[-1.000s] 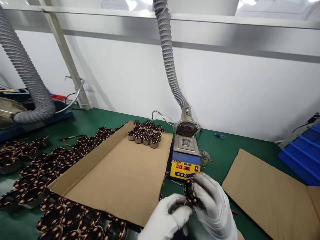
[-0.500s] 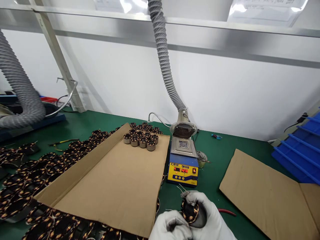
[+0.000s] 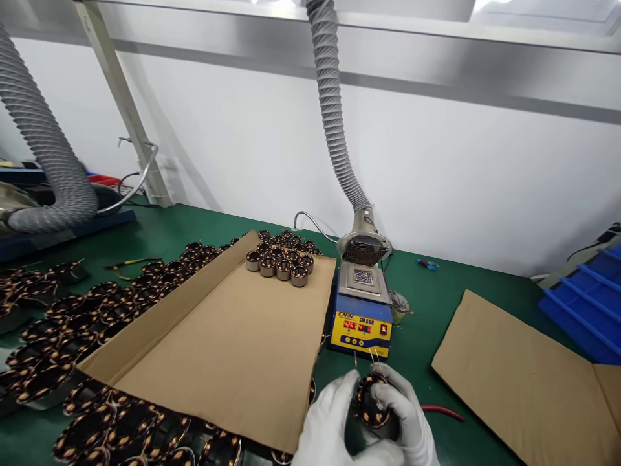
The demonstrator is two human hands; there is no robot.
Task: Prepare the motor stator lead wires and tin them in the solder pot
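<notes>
Holding a copper-wound ring [image 3: 367, 412] low in the view, in front of the heating machine [image 3: 361, 333], the gloved right hand [image 3: 410, 414] has its fingers closed on the ring's upper and right side, one digit reaching into the opening. The ring is tilted, its open face toward the viewer. The gloved left hand [image 3: 326, 424] lies along the left side of the ring, fingers extended upward and the thumb apart below; whether it presses on the ring cannot be told. Thin wire ends [image 3: 372, 355] stand up above the right fingertips.

The machine shows lit red digits on a yellow front panel. A round hood [image 3: 365, 249] on a grey hose [image 3: 334, 123] stands at its rear. A small cup [image 3: 402, 310] sits just beside the machine on the right.

To the left lies a cardboard tray [image 3: 228, 349], with a cluster of rings [image 3: 299, 277] toward its far end. Many loose rings [image 3: 48, 382] crowd the green table [image 3: 451, 278] along the tray's left side and near edge; yellow-handled pliers [image 3: 138, 261] lie beyond them.

A red handle [image 3: 444, 410] shows just right of the right hand. Further right are a cardboard sheet [image 3: 519, 375] and a blue bin [image 3: 582, 310], both apart from the hands.
</notes>
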